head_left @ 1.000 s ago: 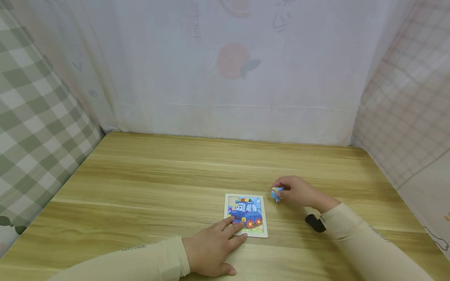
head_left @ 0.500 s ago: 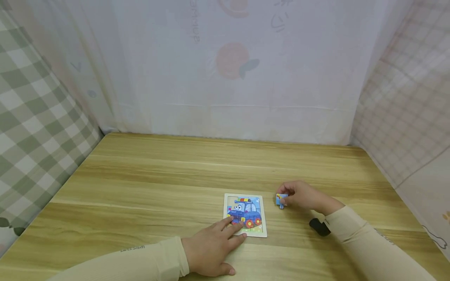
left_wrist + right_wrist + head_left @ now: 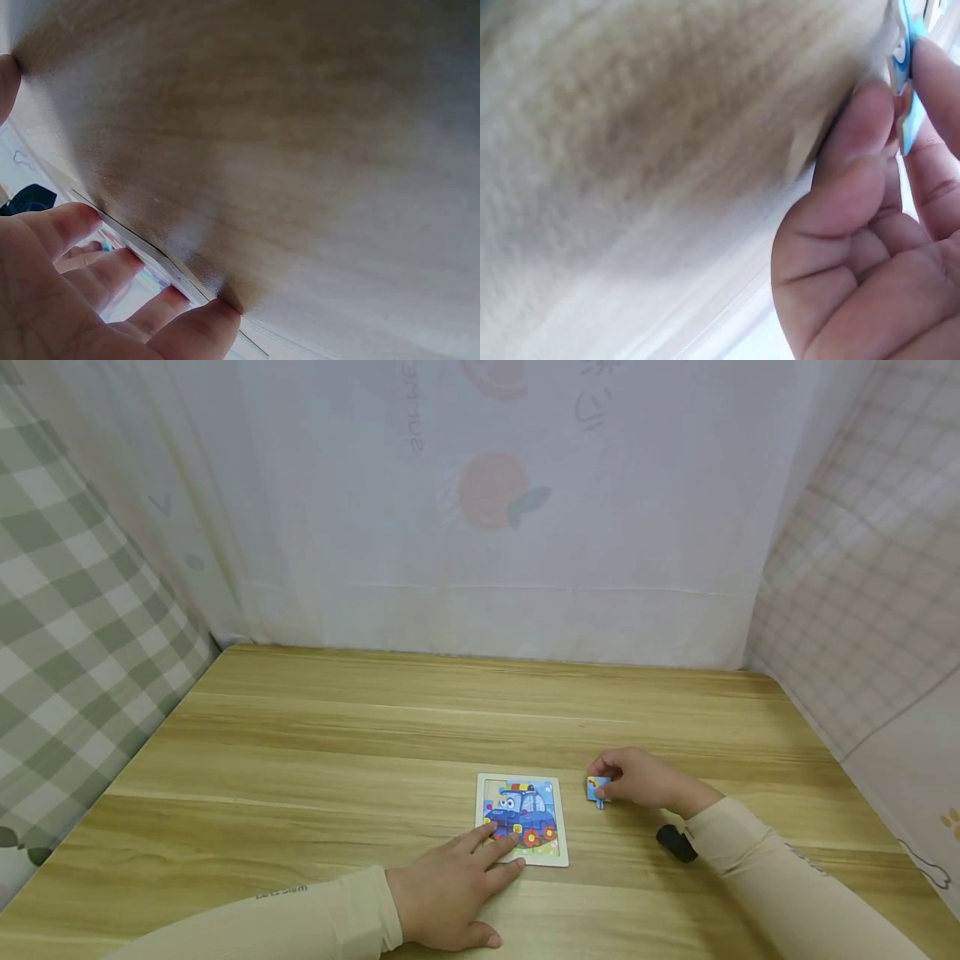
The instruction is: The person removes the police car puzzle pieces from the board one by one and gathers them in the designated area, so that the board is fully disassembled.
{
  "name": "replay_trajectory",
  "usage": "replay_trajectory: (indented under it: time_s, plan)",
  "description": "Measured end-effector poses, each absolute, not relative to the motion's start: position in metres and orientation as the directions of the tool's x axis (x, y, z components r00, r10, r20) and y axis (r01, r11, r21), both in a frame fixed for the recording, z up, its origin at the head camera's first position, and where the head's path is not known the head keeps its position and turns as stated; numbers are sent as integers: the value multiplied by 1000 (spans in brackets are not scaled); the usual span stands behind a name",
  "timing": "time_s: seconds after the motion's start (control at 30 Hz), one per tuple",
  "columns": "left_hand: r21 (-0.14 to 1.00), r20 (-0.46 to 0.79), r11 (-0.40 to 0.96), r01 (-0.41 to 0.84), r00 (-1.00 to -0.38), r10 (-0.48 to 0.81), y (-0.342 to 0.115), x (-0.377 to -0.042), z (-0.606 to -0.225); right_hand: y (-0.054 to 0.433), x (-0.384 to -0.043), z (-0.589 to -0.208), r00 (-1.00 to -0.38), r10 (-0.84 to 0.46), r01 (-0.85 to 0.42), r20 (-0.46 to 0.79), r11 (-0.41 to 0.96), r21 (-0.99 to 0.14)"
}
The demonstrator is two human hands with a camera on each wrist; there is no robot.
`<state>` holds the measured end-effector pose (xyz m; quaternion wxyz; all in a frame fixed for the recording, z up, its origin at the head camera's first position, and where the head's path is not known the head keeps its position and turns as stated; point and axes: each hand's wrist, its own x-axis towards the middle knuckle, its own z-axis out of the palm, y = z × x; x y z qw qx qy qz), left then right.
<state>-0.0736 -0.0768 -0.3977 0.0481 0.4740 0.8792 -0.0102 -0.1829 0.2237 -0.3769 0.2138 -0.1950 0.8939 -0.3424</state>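
A square jigsaw puzzle of a blue police car lies in a white frame on the wooden table. Its upper left corner shows bare backing. My left hand lies with spread fingers over the puzzle's lower left edge; in the left wrist view its fingertips touch the frame's border. To the right of the frame, my right hand pinches a light blue puzzle piece with a yellow and red mark. In the right wrist view the piece sits between thumb and fingers, close above the table.
The wooden table reaches back to a pale printed curtain. A green checked cloth hangs at the left and a pink checked one at the right. A black device is at the right wrist.
My right hand has moved slightly right and nearer to me with the puzzle piece, then stayed almost still. The left hand has kept its place on the puzzle.
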Motion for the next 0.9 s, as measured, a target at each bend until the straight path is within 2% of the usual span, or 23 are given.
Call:
replay_trajectory:
  time_s: [0.27, 0.6, 0.9]
  plan:
    - [21, -75, 546, 838, -543, 836, -78, -73, -399, 221, -184, -378, -843, -473, -199, -255, 715, -671]
    - [15, -74, 546, 838, -544, 836, -77, -73, -399, 218, -183, -379, -856, -479, -286, -195, 752, -594]
    - [19, -77, 550, 835, -547, 834, -77, -73, -398, 218, -182, -380, -858, -474, -277, -197, 751, -599]
